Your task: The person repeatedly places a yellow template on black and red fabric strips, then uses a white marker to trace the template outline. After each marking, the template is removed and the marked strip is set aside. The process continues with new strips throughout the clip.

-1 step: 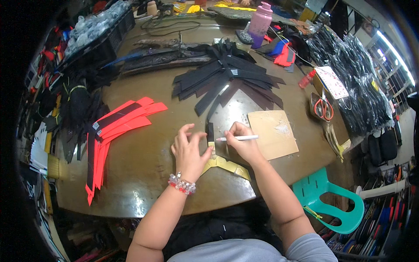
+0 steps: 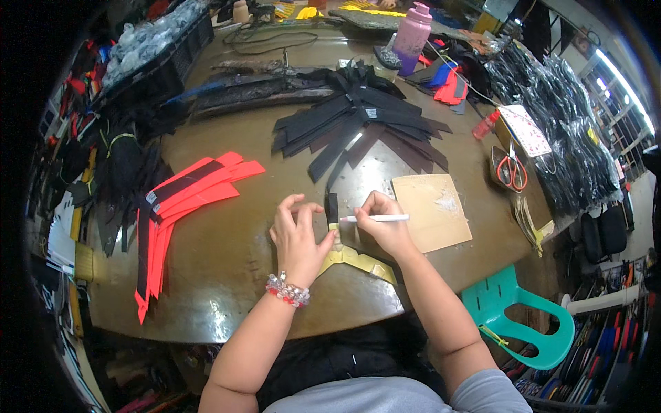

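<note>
In the middle of the table, my left hand [image 2: 297,237] lies with its fingers spread, the thumb touching a yellow Y-shaped template [image 2: 368,263]. A narrow black fabric strip [image 2: 334,205] runs up from the template's upper arm. My right hand [image 2: 387,230] pinches a white pen [image 2: 392,218], its tip pointing left beside the strip. To the right of the pen lies a tan board [image 2: 427,206] with pale scraps on it. Fanned black fabric pieces [image 2: 323,124] are stacked beyond my hands.
Orange and black fabric pieces [image 2: 196,186] lie at left. A pink-purple bottle [image 2: 412,41] stands at the back. Orange-handled scissors [image 2: 511,172] rest in a holder at right, near a red small bottle [image 2: 485,125]. A green plastic stool [image 2: 551,344] stands by the table's right edge.
</note>
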Demonstrator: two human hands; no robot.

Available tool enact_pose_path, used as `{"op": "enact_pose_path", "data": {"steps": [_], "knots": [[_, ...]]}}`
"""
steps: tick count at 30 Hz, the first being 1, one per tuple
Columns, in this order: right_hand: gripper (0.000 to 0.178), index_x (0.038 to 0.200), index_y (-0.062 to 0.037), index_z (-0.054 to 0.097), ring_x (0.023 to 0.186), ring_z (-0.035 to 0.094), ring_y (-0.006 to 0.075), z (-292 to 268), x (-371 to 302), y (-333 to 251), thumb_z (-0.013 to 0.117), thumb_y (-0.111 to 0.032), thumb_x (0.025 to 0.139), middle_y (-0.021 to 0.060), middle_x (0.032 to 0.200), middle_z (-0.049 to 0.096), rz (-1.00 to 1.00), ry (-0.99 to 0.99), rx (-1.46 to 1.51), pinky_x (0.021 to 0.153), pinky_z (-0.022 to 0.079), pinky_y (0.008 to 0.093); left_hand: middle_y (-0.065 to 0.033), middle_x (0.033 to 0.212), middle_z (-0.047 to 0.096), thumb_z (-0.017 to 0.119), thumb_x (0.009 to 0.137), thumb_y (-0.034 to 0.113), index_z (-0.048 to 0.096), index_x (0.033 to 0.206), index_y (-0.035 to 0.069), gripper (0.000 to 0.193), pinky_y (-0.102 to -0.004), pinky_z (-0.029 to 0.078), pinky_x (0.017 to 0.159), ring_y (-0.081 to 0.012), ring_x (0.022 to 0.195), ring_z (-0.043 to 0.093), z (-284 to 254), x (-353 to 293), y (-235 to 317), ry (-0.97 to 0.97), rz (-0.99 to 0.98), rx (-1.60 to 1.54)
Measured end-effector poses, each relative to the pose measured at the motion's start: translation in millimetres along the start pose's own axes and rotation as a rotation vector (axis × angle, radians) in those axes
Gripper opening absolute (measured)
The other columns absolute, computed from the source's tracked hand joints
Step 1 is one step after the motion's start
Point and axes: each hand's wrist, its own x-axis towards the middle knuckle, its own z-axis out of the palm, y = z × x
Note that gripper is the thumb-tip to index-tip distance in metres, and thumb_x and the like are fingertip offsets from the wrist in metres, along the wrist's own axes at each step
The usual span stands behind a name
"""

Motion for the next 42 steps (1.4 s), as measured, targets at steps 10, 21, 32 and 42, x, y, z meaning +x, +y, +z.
{"op": "enact_pose_path", "data": {"steps": [10, 21, 32, 42], "knots": [[0.021, 0.077, -0.001, 0.055, 0.059, 0.051, 0.0058, 8.0, 1.0, 8.4, 0.072, -0.013, 0.082, 0.0066, 0.067, 0.062, -0.008, -0.005, -0.189, 0.051, 0.04, 0.0251, -0.0051, 0.137, 0.039, 0.075, 0.076, 0.023, 0.07, 0.105, 0.019, 0.03, -0.0461, 0.036, 0.099, -0.0285, 0.116, 0.045, 3.2, -3.0, 0.6, -0.093, 0.01, 0.111], [0.024, 0.091, -0.0028, 0.064, 0.073, 0.063, 0.014, 13.4, -8.5, -3.8, 0.064, -0.027, 0.092, 0.0092, 0.079, 0.068, -0.103, -0.167, -0.194, 0.066, 0.049, 0.0301, -0.0138, 0.103, 0.058, 0.07, 0.083, 0.018, 0.065, 0.087, 0.006, 0.013, -0.0384, 0.045, 0.089, -0.0306, 0.097, 0.056, -29.2, -21.2, 29.2, -0.458, 0.165, -0.017], [0.012, 0.076, 0.0008, 0.061, 0.055, 0.057, 0.018, -54.2, -111.9, 3.7, 0.058, -0.007, 0.085, 0.0112, 0.061, 0.059, 0.097, 0.176, -0.225, 0.054, 0.046, 0.0347, -0.0087, 0.074, 0.058, 0.061, 0.084, 0.052, 0.07, 0.076, 0.0, 0.053, -0.0332, 0.044, 0.075, -0.0242, 0.082, 0.053, 10.2, -46.7, 77.3, -0.415, 0.414, 0.707], [0.032, 0.086, 0.0, 0.066, 0.06, 0.056, 0.0135, -50.5, -103.5, -23.6, 0.051, -0.024, 0.099, 0.0083, 0.074, 0.065, 0.145, -0.081, -0.091, 0.059, 0.046, 0.0317, -0.0109, 0.086, 0.058, 0.069, 0.079, 0.045, 0.068, 0.078, -0.001, 0.045, -0.0347, 0.049, 0.074, -0.025, 0.085, 0.055, 13.0, -40.8, 80.0, -0.483, 0.31, 0.616]]}}
